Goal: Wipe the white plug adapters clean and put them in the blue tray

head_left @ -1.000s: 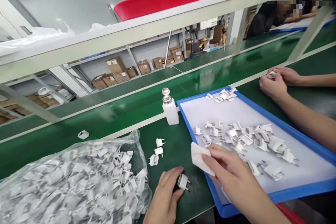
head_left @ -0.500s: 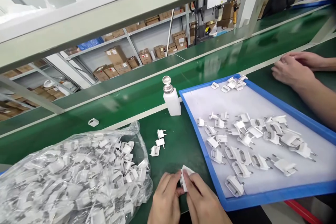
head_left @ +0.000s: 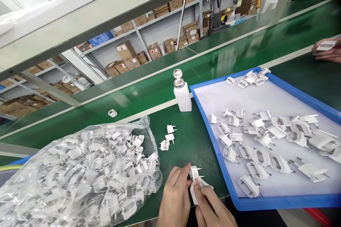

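Low in the middle of the head view, my left hand (head_left: 174, 197) pinches a white two-pin plug adapter (head_left: 195, 171), its metal pins pointing right. My right hand (head_left: 214, 205) is closed on a folded white cloth (head_left: 194, 194), which lies against the adapter; the fingers partly cover both. Beyond my hands, three loose plug pieces (head_left: 169, 137) lie on the green tabletop (head_left: 186, 152). To the left sits a clear plastic bag (head_left: 153, 142) full of white plug parts. On my right, a blue-rimmed tray (head_left: 220, 159) bears many white plug adapters, scattered and in small heaps.
A white bottle (head_left: 183, 99) with a raised metal lid stands behind the tray's left corner. One white piece (head_left: 112, 113) rests on the back ledge. At the far right, another person's hand (head_left: 333, 55) holds a white part. A metal beam (head_left: 112, 14) crosses above.
The adapter's pins now show between my fingers, and more of the cloth hangs below it. The view has shifted left. The other person's hands have parted, one now showing a white piece.
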The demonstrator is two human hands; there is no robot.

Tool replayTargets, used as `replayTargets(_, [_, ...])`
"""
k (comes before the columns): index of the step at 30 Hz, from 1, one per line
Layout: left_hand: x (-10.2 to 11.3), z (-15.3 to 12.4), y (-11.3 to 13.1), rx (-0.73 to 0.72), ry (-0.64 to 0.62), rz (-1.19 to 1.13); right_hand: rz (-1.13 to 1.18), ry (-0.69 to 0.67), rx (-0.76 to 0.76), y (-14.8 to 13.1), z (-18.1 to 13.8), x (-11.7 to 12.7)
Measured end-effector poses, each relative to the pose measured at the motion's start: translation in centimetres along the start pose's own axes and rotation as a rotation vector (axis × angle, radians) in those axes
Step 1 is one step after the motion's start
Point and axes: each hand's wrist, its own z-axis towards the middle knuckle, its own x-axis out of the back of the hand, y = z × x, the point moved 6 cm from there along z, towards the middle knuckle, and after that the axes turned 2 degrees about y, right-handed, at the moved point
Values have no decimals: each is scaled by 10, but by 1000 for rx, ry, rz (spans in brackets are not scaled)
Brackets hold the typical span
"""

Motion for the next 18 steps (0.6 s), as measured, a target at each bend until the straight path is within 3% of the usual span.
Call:
replayTargets(9, [-8, -2, 1, 28, -35, 77, 62, -241, -86, 12, 44, 9])
replayTargets(14, [-7, -3, -2, 124, -28, -26, 23, -157, -52, 5, 14, 4])
replayTargets(18, [-7, -5, -3, 294, 3, -272, 178, -41, -246, 1, -3, 12])
